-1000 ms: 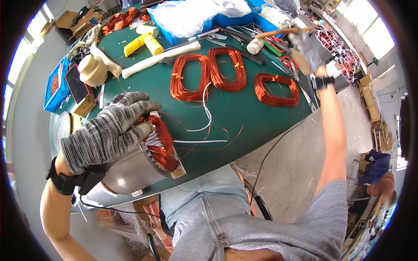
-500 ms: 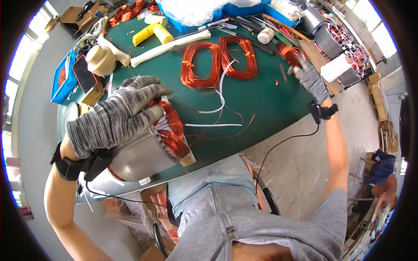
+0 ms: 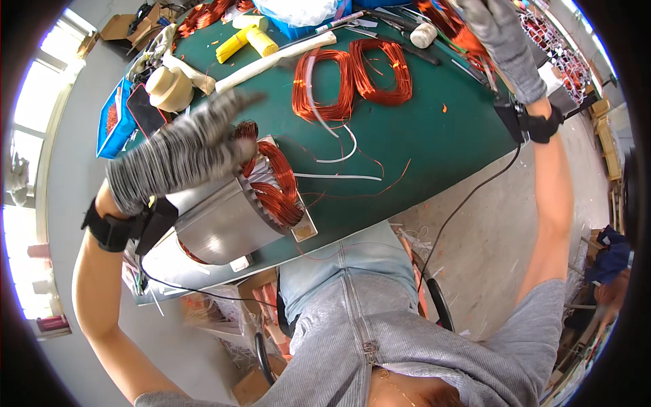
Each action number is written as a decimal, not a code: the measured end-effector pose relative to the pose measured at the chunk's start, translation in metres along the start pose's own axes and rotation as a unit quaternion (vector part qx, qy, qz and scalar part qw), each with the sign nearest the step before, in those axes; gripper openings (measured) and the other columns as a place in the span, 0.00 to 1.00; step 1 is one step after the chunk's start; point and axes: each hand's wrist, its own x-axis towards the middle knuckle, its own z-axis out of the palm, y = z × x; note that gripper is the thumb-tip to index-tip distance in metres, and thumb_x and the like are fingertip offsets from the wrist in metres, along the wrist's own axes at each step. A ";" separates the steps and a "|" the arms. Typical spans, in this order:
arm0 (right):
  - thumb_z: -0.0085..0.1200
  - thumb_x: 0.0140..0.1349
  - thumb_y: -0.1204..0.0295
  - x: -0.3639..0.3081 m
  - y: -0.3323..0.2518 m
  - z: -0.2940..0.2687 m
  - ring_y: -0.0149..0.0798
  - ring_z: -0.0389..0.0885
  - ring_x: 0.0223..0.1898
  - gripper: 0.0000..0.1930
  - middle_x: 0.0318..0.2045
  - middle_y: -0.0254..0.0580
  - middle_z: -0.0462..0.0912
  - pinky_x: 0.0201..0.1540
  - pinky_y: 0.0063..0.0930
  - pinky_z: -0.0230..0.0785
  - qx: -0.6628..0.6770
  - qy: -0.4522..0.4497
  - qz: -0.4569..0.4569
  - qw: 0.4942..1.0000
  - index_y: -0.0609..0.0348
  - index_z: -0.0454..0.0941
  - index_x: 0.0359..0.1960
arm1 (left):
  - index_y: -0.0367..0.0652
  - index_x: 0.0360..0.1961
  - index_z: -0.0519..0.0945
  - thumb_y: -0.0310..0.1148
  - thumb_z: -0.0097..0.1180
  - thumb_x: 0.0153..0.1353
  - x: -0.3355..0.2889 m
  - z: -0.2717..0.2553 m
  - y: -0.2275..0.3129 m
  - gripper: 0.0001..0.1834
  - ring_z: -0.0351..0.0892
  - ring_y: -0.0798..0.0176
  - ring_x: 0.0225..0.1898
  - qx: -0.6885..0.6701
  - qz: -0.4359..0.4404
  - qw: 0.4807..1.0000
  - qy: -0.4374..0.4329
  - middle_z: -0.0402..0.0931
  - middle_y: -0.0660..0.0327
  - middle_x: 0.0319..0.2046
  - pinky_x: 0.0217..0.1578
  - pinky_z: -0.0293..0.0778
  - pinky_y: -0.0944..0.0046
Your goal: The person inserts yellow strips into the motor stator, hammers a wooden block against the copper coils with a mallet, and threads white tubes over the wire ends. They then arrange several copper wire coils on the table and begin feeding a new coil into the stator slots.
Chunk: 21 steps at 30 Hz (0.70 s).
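Note:
My left hand (image 3: 180, 156), in a grey striped knit glove, hovers at the upper side of a grey metal stator core (image 3: 230, 220). Its fingers are stretched out and blurred by motion, with nothing in them. Copper windings (image 3: 277, 186) bulge from the core's end beside my thumb. At the far right, my gloved right hand (image 3: 502, 44) reaches to the top edge of the picture, where its fingertips are partly hidden. It grips a bundle of copper wire (image 3: 464, 37). Two oval copper coils (image 3: 383, 71) lie flat on the green table (image 3: 413, 146).
White sleeving tubes (image 3: 339, 177) and loose copper strands lie beside the core. Behind stand a cream spool (image 3: 169, 88), yellow rolls (image 3: 234, 49), a long white roll (image 3: 278, 61) and a blue bin (image 3: 291, 27). Pliers and other tools lie at the back right, near wound stators (image 3: 573, 74).
My right hand has moved farther away and to the right, the copper bundle with it. My left fingers have lifted and straightened off the windings. One white tube now lies across the left coil.

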 end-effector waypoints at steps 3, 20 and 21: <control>0.47 0.60 0.56 0.031 -0.035 0.036 0.44 0.76 0.30 0.21 0.29 0.50 0.74 0.36 0.32 0.68 -0.066 -0.036 -0.177 0.981 0.65 0.70 0.42 | 0.39 0.53 0.68 0.41 0.50 0.60 0.008 -0.014 -0.019 0.23 0.69 0.53 0.50 0.103 0.004 0.956 0.275 0.69 0.48 0.45 0.54 0.63 0.60; 0.49 0.57 0.62 -0.006 -0.046 0.056 0.40 0.75 0.32 0.17 0.33 0.42 0.75 0.36 0.37 0.70 -0.160 0.297 -0.359 0.870 0.59 0.68 0.45 | 0.40 0.54 0.67 0.36 0.52 0.58 0.073 -0.079 -0.069 0.23 0.72 0.52 0.46 0.124 -0.083 0.950 0.275 0.71 0.49 0.46 0.51 0.66 0.58; 0.51 0.54 0.66 -0.046 -0.050 0.051 0.36 0.75 0.28 0.16 0.30 0.39 0.75 0.32 0.32 0.70 -0.136 0.120 -0.269 0.946 0.59 0.70 0.43 | 0.40 0.55 0.67 0.35 0.52 0.58 0.066 -0.079 -0.073 0.23 0.72 0.52 0.46 0.133 -0.096 0.947 0.275 0.71 0.49 0.46 0.51 0.67 0.58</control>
